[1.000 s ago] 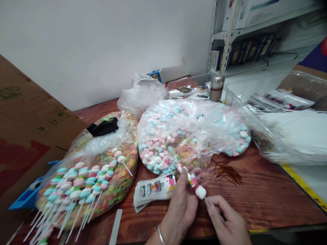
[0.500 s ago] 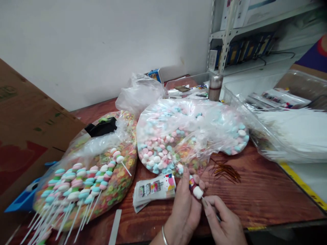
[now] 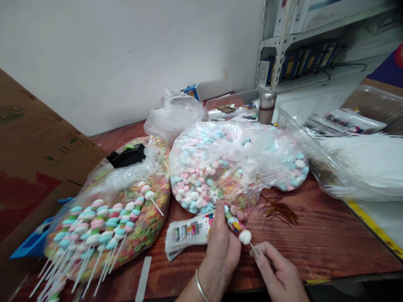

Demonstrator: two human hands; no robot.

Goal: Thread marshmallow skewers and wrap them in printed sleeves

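A marshmallow skewer [image 3: 244, 237] slants down to the right, its upper part in a clear printed bag [image 3: 234, 225] and a white marshmallow at its lower end. My left hand [image 3: 220, 247] is closed around the bagged part, a bracelet on its wrist. Thumb and fingers of my right hand [image 3: 277, 268] pinch the thin white stick below the marshmallow. Just left of my left hand lies a stack of flat printed bags [image 3: 189, 232], partly covered by it. Copper-coloured twist ties [image 3: 280, 211] lie loose to the upper right of my hands.
Behind my hands rests a large bag of pastel marshmallows [image 3: 195, 184]. Several marshmallow skewers [image 3: 97, 222] lie on a bag of candy rings [image 3: 154, 222] at left. A clear bin [image 3: 330, 180] with white sticks stands at right; a cardboard box [image 3: 37, 138] leans in at far left.
My left hand has shifted slightly left and down, and more of the printed bag around the skewer shows. My right hand still pinches the stick, slightly further right.
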